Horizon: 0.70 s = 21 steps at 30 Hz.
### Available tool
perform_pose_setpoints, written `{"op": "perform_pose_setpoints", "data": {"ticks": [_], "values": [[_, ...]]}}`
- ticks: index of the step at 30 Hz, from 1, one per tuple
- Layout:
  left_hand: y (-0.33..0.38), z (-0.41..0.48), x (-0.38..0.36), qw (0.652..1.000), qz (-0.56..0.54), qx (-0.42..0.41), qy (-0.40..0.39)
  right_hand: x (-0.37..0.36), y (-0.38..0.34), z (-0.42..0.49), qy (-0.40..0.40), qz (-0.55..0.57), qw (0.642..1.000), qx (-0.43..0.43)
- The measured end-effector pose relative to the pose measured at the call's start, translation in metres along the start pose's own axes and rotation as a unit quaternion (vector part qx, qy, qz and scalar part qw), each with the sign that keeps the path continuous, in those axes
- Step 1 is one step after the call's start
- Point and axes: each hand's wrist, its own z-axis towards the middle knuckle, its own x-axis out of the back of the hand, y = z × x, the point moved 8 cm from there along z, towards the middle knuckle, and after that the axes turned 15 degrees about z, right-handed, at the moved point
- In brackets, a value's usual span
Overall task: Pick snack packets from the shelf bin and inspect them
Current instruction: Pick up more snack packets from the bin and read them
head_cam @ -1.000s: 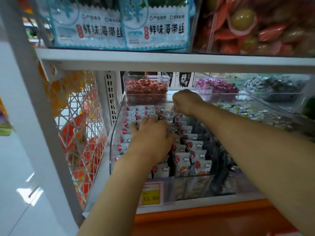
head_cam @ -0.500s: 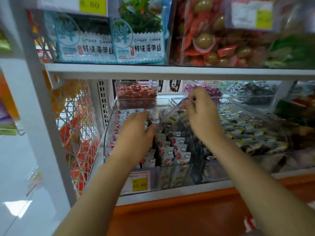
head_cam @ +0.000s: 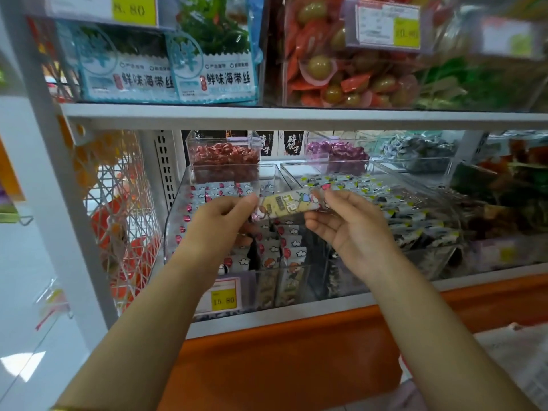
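A long yellow-and-grey snack packet (head_cam: 286, 204) is stretched level between both hands, above the clear shelf bin (head_cam: 173, 221). My left hand (head_cam: 221, 221) pinches its left end and my right hand (head_cam: 350, 226) pinches its right end, palm turned toward me. Below them the bin holds rows of several small white packets (head_cam: 277, 247) with red spots and cloud prints, standing on edge. My fingers cover both ends of the held packet.
A neighbouring clear bin (head_cam: 415, 221) of dark-and-white packets sits to the right. Small tubs of red sweets (head_cam: 224, 157) and purple sweets (head_cam: 336, 151) stand behind. The upper shelf edge (head_cam: 296, 117) runs just above. A yellow price tag (head_cam: 224, 301) hangs on the bin front.
Both hands have come up out of the bin. My right hand pulled a packet from the back rows, and my left hand has taken its other end.
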Motion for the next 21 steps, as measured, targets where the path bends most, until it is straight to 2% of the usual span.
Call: {"op": "perform_pose_setpoints", "data": {"ticks": [5, 8, 11, 14, 18, 21], "values": [[-0.006, -0.001, -0.004, 0.976, -0.213, 0.039, -0.02, 0.003, 0.007, 0.001, -0.007, 0.041, 0.998, -0.046], [-0.009, 0.001, -0.006, 0.963, -0.265, 0.04, -0.021, 0.006, 0.01, 0.003, -0.003, 0.042, 0.998, -0.048], [-0.011, 0.003, -0.004, 0.978, -0.209, 0.018, 0.011, 0.009, 0.012, 0.006, -0.001, 0.024, 0.999, -0.041], [-0.009, 0.005, 0.004, 0.987, -0.14, -0.012, 0.081, 0.005, 0.011, 0.007, -0.024, -0.026, 0.999, -0.024], [0.006, 0.002, 0.013, 0.984, -0.03, -0.082, 0.153, 0.002, 0.0, 0.006, -0.027, -0.14, 0.988, 0.061], [0.014, 0.0, 0.013, 0.98, 0.018, -0.118, 0.162, 0.005, 0.001, 0.007, -0.02, -0.085, 0.995, 0.047]]}}
